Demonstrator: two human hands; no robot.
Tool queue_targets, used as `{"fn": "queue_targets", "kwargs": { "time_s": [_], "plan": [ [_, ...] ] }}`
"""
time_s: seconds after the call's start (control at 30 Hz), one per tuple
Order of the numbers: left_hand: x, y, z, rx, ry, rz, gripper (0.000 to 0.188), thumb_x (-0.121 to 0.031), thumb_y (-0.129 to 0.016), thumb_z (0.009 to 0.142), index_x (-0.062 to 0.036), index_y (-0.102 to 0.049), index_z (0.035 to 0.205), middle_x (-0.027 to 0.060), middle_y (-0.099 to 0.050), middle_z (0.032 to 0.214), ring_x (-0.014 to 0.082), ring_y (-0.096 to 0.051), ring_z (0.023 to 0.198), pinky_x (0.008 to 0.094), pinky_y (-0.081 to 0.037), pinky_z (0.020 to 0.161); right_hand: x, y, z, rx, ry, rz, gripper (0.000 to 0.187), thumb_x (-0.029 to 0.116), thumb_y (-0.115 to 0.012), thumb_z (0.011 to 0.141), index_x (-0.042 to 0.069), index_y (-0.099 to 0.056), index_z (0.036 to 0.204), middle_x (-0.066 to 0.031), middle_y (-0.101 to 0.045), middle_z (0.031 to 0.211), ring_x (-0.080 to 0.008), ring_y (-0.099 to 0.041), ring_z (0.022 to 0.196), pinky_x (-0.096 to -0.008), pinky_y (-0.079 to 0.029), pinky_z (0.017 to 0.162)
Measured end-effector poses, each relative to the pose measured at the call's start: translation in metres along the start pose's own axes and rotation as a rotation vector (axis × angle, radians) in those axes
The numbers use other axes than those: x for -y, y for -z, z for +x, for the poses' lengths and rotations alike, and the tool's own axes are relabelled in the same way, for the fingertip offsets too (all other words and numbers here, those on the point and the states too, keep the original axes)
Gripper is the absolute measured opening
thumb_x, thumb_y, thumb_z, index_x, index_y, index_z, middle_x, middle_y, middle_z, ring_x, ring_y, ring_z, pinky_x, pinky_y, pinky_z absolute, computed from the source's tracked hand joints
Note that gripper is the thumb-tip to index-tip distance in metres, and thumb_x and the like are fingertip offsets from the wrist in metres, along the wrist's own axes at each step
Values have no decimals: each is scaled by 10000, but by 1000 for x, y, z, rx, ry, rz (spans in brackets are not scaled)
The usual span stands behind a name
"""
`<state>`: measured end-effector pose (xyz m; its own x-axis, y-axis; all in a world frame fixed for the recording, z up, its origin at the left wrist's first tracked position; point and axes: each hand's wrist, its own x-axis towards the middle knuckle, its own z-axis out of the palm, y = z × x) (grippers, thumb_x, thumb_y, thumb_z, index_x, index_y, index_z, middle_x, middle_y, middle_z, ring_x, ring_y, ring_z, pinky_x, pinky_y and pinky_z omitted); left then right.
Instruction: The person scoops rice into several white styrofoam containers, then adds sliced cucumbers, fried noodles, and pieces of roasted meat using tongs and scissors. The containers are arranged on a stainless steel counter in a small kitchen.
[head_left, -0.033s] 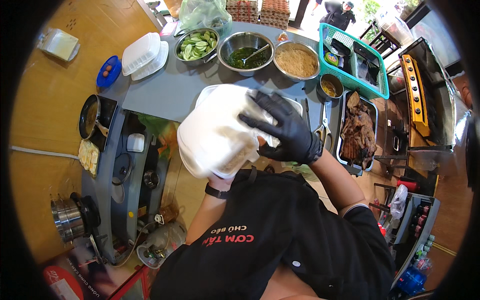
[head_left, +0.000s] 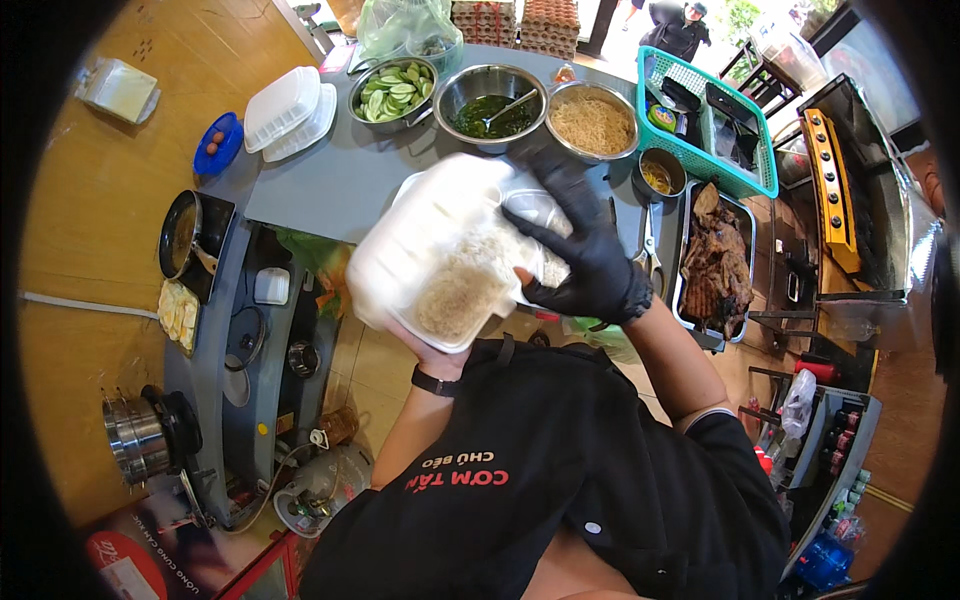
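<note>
My left hand (head_left: 440, 358), bare with a dark wristband, supports a white foam takeaway box (head_left: 385, 275) from below and at its near side. The box's lid is raised and blurred by motion. Inside lies white rice (head_left: 480, 250) beside a light-brown, grainy portion (head_left: 447, 300). My right hand (head_left: 580, 235), in a black glove, is just right of the box with its fingers spread and nothing held in them; its upper fingers are smeared by motion. Behind the box and this hand, a pale tray (head_left: 553, 268) is partly hidden.
Along the back of the grey table (head_left: 310, 195) stand bowls of sliced cucumber (head_left: 398, 92), green sauce (head_left: 490, 115) and tan shreds (head_left: 592, 122). At right are scissors (head_left: 651, 245), grilled meat (head_left: 715, 265) and a turquoise basket (head_left: 765, 165). Closed foam boxes (head_left: 285, 110) sit at left.
The box has tipped and its lid has opened wider, so the rice and brown portion show more. My right hand has moved slightly right, off the lid.
</note>
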<state>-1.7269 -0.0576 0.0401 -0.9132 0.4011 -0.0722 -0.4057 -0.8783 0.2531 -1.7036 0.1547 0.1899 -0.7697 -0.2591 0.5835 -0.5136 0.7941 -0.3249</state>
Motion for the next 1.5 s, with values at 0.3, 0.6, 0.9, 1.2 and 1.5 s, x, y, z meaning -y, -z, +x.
{"fn": "queue_targets", "kwargs": {
  "time_s": [0.3, 0.6, 0.9, 1.2, 1.5],
  "plan": [
    [14, 22, 48, -215, -86, 135, 818, -679, -310, 845, -85, -346, 1407, 121, -440, 1391, 363, -460, 1241, 534, -435, 968, -39, 0, -103, -382, -643, 406, 311, 48, -675, 821, 30, -621, 1126, -107, -642, 1104, -209, -574, 1072, -337, -414, 956],
    [-89, -41, 16, -506, 481, 430, 789, -598, -327, 928, 8, -250, 1427, 197, -350, 1430, 389, -341, 1316, 576, -340, 1018, -18, -52, -161, -120, -847, 308, 270, 105, -713, 797, 47, -652, 1054, -127, -656, 1054, -265, -615, 1024, -349, -466, 893],
    [-366, 36, 283, -651, -463, 1152, 594, -485, -601, 850, -42, -504, 1234, 92, -538, 1189, 211, -526, 1057, 390, -382, 945, 5, -84, -59, -48, -661, 58, 297, 134, -719, 773, 70, -656, 1056, -137, -655, 973, -312, -628, 910, -376, -496, 783],
    [-401, 72, 426, -448, -117, 834, 667, -290, -764, 738, -66, -462, 1289, 99, -511, 1268, 278, -512, 1117, 412, -474, 853, 53, -140, -62, -222, -954, 12, 297, 91, -712, 788, 51, -647, 1076, -122, -668, 969, -266, -641, 915, -352, -497, 811],
    [-398, 30, 376, -331, 65, 841, 549, -270, -724, 773, -44, -492, 1216, 92, -606, 1080, 218, -620, 953, 322, -546, 784, 44, -171, 10, -239, -997, 345, 283, 92, -693, 819, 22, -643, 1088, -121, -670, 1029, -209, -637, 965, -327, -484, 855]
  ]
}}
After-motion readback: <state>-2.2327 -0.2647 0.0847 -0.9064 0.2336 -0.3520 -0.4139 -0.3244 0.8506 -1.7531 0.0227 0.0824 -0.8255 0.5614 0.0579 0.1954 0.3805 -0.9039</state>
